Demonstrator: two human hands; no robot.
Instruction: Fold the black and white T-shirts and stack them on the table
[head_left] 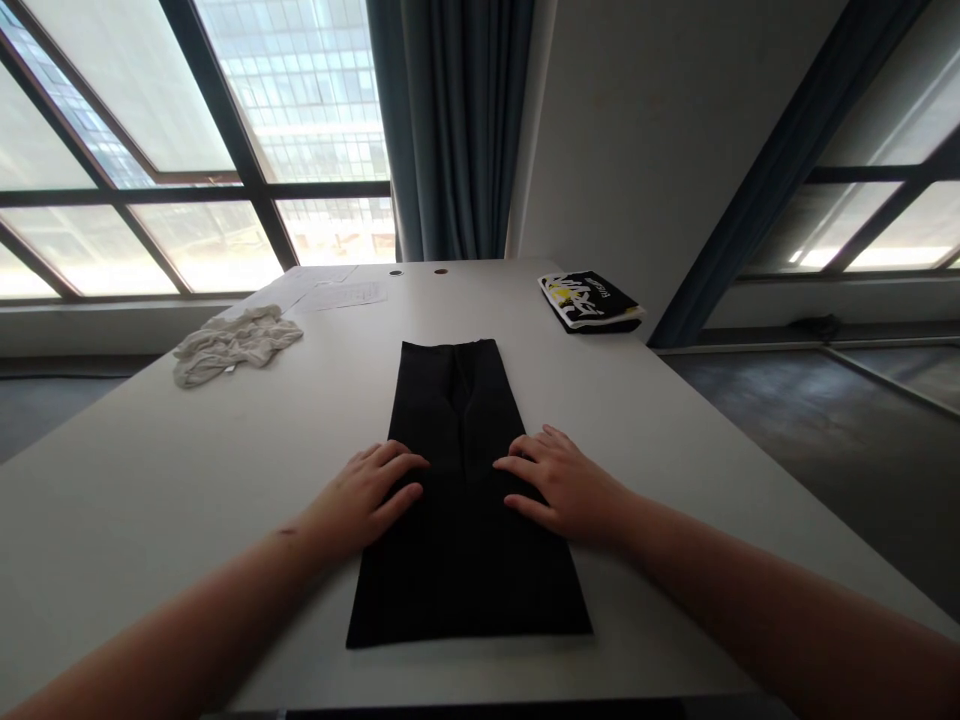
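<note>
A black cloth, folded into a long strip that widens toward me, lies flat on the white table. A crease runs down the middle of its far half. My left hand rests on its left edge, fingers apart and pointing inward. On the right edge lies my right hand, its fingers also spread over the cloth. Neither hand grips anything. Bare cloth shows between the two hands.
A crumpled whitish cloth lies at the table's left edge. Papers are behind it. A folded black item with white and yellow print sits at the back right. Windows and a dark curtain stand beyond.
</note>
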